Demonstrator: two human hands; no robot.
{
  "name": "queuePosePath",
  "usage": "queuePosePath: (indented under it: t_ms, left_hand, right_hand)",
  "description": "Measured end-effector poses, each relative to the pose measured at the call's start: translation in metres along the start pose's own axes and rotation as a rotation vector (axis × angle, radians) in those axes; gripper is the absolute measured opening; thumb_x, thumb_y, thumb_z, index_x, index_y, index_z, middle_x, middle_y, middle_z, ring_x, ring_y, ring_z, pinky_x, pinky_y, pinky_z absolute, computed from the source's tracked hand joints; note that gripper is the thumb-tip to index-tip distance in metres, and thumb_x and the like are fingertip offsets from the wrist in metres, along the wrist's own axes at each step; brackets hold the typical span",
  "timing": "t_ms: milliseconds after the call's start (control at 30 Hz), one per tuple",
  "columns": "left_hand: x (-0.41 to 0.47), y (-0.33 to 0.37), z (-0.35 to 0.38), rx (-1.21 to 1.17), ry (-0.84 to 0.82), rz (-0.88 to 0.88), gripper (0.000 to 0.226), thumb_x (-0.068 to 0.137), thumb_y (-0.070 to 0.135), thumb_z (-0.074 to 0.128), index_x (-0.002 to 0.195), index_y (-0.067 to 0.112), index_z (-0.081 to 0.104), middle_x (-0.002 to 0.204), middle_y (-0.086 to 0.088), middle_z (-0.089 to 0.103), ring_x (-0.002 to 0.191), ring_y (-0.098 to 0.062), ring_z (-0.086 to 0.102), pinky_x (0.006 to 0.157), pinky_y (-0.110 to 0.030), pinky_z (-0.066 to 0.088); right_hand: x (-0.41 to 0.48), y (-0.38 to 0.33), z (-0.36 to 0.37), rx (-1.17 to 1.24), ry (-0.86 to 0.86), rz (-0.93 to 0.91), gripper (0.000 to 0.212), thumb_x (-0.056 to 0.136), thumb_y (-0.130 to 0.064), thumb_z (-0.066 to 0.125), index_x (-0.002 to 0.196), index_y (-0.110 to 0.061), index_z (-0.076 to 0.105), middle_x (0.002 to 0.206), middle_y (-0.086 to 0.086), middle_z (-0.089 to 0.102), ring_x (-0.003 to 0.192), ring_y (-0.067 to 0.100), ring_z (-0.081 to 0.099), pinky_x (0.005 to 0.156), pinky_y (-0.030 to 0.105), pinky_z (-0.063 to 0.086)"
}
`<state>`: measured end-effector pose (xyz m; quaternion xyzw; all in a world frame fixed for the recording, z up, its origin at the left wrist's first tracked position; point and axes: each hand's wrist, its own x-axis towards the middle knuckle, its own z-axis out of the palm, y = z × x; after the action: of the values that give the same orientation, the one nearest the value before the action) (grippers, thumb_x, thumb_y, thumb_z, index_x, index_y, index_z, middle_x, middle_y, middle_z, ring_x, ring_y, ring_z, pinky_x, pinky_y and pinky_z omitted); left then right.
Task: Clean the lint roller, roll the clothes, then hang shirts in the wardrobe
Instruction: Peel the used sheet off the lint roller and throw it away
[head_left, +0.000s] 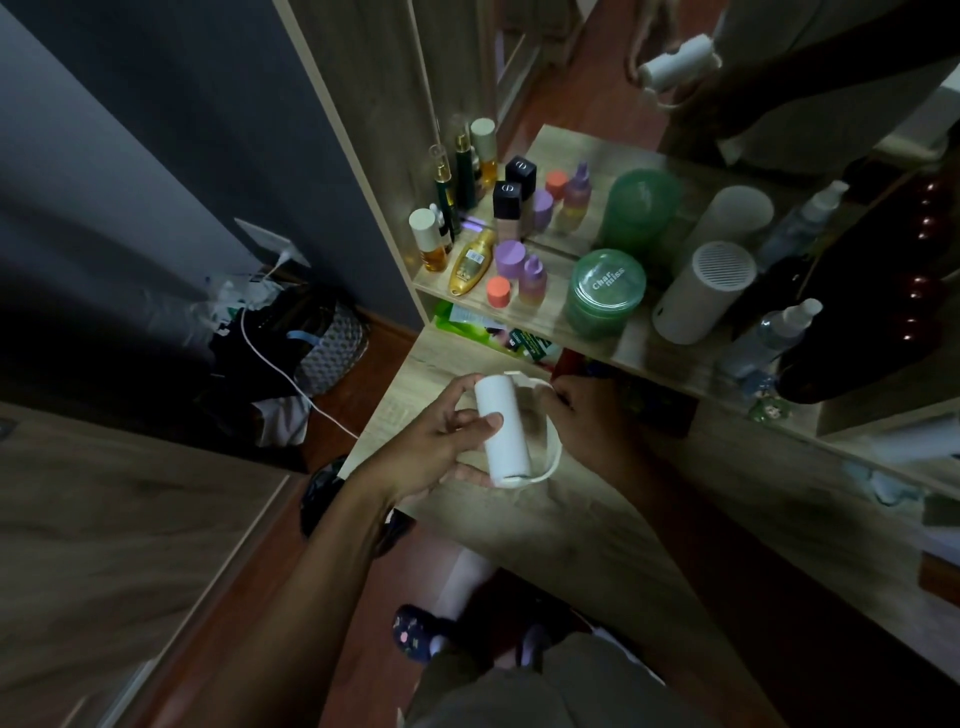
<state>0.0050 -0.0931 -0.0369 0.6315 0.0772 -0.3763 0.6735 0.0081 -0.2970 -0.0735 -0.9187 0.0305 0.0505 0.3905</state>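
A white lint roller (503, 429) is held over the wooden dresser top (561, 525), its cylinder pointing away from me. My left hand (441, 441) wraps around the cylinder, thumb across its near side. My right hand (582, 415) grips the thin white frame and handle loop (555, 447) on the roller's right side. The mirror (597, 78) above shows the roller and hands reflected at the top right. No shirts or clothes for rolling show here.
A shelf (644, 343) behind the hands carries several bottles, a green jar (605, 293), a white cylinder (701, 293) and spray bottles. Bags and a white cable (291, 379) lie on the floor at left. My slippered feet (415, 631) stand below the dresser edge.
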Motion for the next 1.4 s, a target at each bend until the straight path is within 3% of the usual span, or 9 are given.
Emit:
queuePosePath:
  t_ms: [167, 333, 433, 667, 767, 933, 1067, 1200, 1400]
  left_hand:
    - [-0.011, 0.002, 0.001, 0.045, -0.024, -0.017, 0.046, 0.100, 0.016, 0.058, 0.142, 0.026, 0.044, 0.123, -0.020, 0.065, 0.109, -0.026, 0.069, 0.070, -0.041, 0.060]
    - [-0.020, 0.000, 0.003, 0.138, 0.014, 0.049, 0.048, 0.100, 0.017, 0.057, 0.141, 0.038, 0.042, 0.102, 0.002, 0.075, 0.100, -0.014, 0.072, 0.067, -0.031, 0.059]
    - [-0.025, 0.000, 0.002, 0.206, 0.030, 0.095, 0.065, 0.101, 0.017, 0.056, 0.155, 0.034, 0.025, 0.091, 0.015, 0.073, 0.095, -0.003, 0.070, 0.067, -0.026, 0.059]
    - [-0.031, 0.004, -0.004, 0.336, 0.012, 0.159, 0.075, 0.102, 0.017, 0.055, 0.159, 0.033, 0.009, 0.075, 0.024, 0.053, 0.082, 0.003, 0.058, 0.076, -0.026, 0.054]
    - [-0.032, 0.005, -0.005, 0.384, 0.005, 0.184, 0.077, 0.102, 0.021, 0.055, 0.159, 0.036, 0.007, 0.090, 0.016, 0.060, 0.091, -0.005, 0.061, 0.081, -0.033, 0.058]
    - [-0.034, 0.004, -0.006, 0.391, 0.039, 0.193, 0.076, 0.100, 0.023, 0.057, 0.158, 0.039, 0.009, 0.096, 0.012, 0.060, 0.092, -0.005, 0.061, 0.080, -0.031, 0.057]
    - [-0.029, 0.004, -0.009, 0.407, 0.052, 0.185, 0.077, 0.100, 0.027, 0.058, 0.159, 0.039, 0.009, 0.110, -0.007, 0.058, 0.094, -0.008, 0.062, 0.080, -0.032, 0.058]
    - [-0.025, 0.002, -0.014, 0.412, 0.080, 0.177, 0.076, 0.098, 0.031, 0.060, 0.159, 0.037, 0.015, 0.130, -0.004, 0.058, 0.110, -0.019, 0.065, 0.081, -0.033, 0.059]
    - [-0.023, -0.001, -0.023, 0.449, 0.189, 0.219, 0.051, 0.097, 0.033, 0.063, 0.145, 0.032, 0.046, 0.118, -0.003, 0.064, 0.105, -0.027, 0.067, 0.083, -0.046, 0.060]
  right_hand:
    - [-0.006, -0.005, 0.004, 0.022, -0.020, -0.028, 0.042, 0.097, -0.027, 0.059, 0.060, -0.010, 0.049, 0.060, 0.013, 0.056, 0.061, 0.027, 0.056, 0.054, 0.038, 0.041]
    - [-0.006, -0.011, 0.002, -0.011, -0.008, -0.101, 0.044, 0.098, -0.029, 0.056, 0.058, -0.014, 0.044, 0.056, 0.008, 0.052, 0.054, 0.022, 0.052, 0.051, 0.036, 0.038]
    - [-0.008, -0.014, 0.002, 0.014, 0.038, -0.176, 0.040, 0.099, -0.028, 0.054, 0.064, -0.008, 0.053, 0.057, 0.009, 0.055, 0.055, 0.024, 0.055, 0.051, 0.041, 0.045]
    - [-0.011, -0.023, 0.005, 0.059, 0.132, -0.229, 0.039, 0.101, -0.031, 0.050, 0.068, -0.011, 0.054, 0.059, 0.008, 0.056, 0.055, 0.024, 0.056, 0.051, 0.042, 0.047]
    - [-0.015, -0.028, 0.004, 0.058, 0.137, -0.234, 0.037, 0.101, -0.029, 0.053, 0.069, -0.012, 0.053, 0.058, 0.006, 0.055, 0.053, 0.022, 0.054, 0.048, 0.040, 0.045]
    - [-0.015, -0.033, 0.002, 0.050, 0.120, -0.250, 0.037, 0.102, -0.032, 0.053, 0.070, -0.014, 0.055, 0.058, 0.004, 0.055, 0.053, 0.019, 0.054, 0.048, 0.037, 0.044]
    - [-0.012, -0.031, 0.003, 0.078, 0.104, -0.223, 0.040, 0.102, -0.035, 0.051, 0.069, -0.014, 0.053, 0.056, 0.003, 0.053, 0.051, 0.020, 0.052, 0.047, 0.040, 0.044]
    - [-0.011, -0.031, 0.002, 0.122, 0.061, -0.213, 0.042, 0.102, -0.039, 0.046, 0.074, -0.010, 0.059, 0.061, 0.006, 0.058, 0.057, 0.021, 0.058, 0.052, 0.042, 0.047]
    - [-0.011, -0.030, -0.003, 0.143, -0.152, -0.172, 0.031, 0.099, -0.040, 0.051, 0.090, -0.012, 0.062, 0.072, 0.002, 0.066, 0.068, 0.015, 0.066, 0.060, 0.035, 0.056]
